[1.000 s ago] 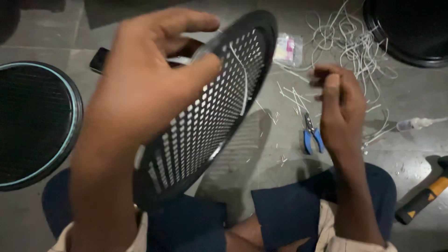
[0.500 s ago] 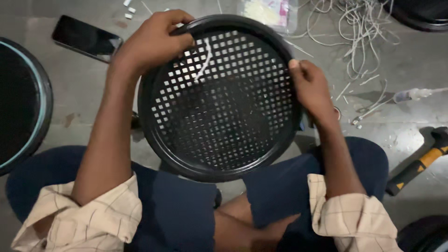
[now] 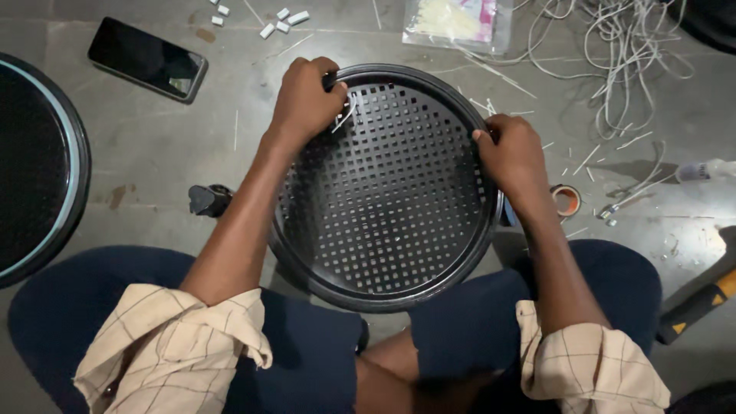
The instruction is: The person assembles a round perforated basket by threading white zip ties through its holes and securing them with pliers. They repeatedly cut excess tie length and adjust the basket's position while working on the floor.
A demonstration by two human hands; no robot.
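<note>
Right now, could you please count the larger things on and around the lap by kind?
Round black perforated grilles: 2 (one held, one at left)
Phones: 1
Clear plastic bags: 1
Tape rolls: 1
Total: 5

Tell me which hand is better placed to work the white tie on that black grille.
Left hand, probably: its fingers grip the black grille rim right beside the white tie. The right hand holds the opposite rim.
</note>
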